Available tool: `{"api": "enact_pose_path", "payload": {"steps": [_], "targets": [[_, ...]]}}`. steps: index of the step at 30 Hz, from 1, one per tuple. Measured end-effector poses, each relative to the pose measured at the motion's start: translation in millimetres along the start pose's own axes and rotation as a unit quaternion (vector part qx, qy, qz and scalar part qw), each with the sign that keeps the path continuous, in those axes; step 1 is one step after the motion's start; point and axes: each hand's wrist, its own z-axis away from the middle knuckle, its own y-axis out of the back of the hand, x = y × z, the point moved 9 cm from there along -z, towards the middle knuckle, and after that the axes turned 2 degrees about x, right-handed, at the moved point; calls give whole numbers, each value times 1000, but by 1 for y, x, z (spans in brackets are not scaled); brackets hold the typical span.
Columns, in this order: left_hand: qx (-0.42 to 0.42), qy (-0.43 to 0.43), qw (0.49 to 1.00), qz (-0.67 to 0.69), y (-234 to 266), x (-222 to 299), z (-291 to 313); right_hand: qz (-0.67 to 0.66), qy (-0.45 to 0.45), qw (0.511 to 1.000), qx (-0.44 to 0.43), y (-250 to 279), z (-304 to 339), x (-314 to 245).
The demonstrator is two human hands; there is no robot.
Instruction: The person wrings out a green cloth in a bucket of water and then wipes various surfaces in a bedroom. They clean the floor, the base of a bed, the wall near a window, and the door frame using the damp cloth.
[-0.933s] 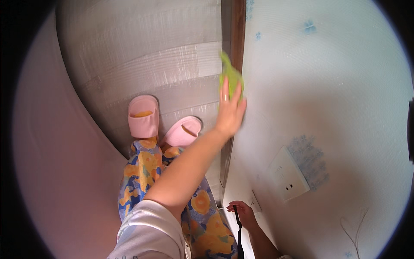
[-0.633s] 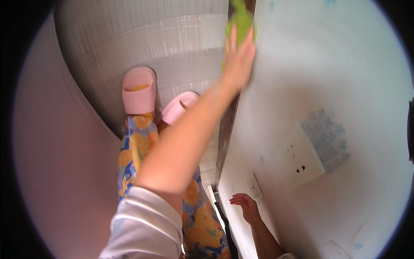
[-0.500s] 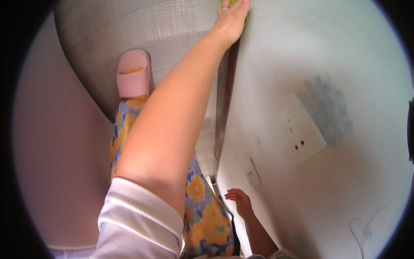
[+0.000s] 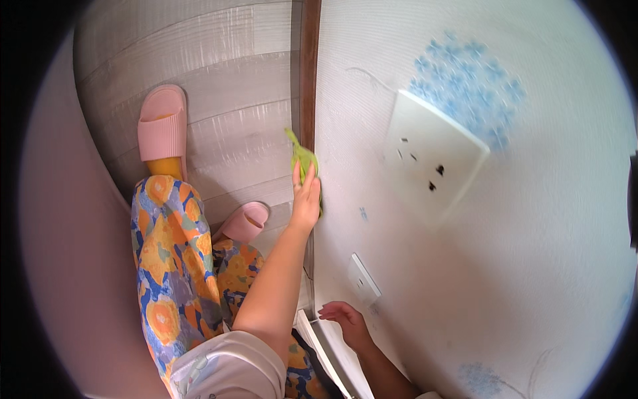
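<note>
My left hand [image 4: 306, 203] presses a lime-green cloth [image 4: 304, 154] against the brown baseboard [image 4: 308, 80], where the floor meets the wall. Its fingers lie over the cloth, and one corner of the fabric sticks out beyond them. My right hand [image 4: 348, 324] is lower down, beside the wall below a small white wall plate [image 4: 363, 279]. Its fingers are loosely bent and apart, with nothing seen in them.
The white wall [image 4: 412, 279] at the right carries a large white socket plate [image 4: 435, 156] and blue flower decorations [image 4: 468, 86]. Grey wood-look planks form the floor [image 4: 226, 146]. My feet wear pink slippers [image 4: 163, 136]. A pinkish curved surface [image 4: 63, 233] borders the left; a white-edged object [image 4: 325, 352] stands below my right hand.
My left hand has come back toward me along the baseboard with the green cloth. The view has shifted, and a second slipper now shows. My right hand stays close to the wall.
</note>
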Motion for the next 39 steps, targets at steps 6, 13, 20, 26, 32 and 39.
{"api": "enact_pose_path", "payload": {"steps": [6,13,20,26,32,39], "targets": [[17,194,976,96,43,-4,74,0,69,997,30,-50,50,-33],[69,-240,961,-117,92,392,74,-101,144,983,-47,-77,80,-90],[135,-317,876,-337,51,461,44,-100,202,973,-50,-76,75,-116],[41,-345,863,-366,43,405,87,-83,206,974,-39,-80,68,-91],[116,-386,863,-304,63,451,69,-81,210,971,-76,-81,78,-97],[12,-350,861,-368,39,380,87,-108,185,975,-53,-77,69,-82]]}}
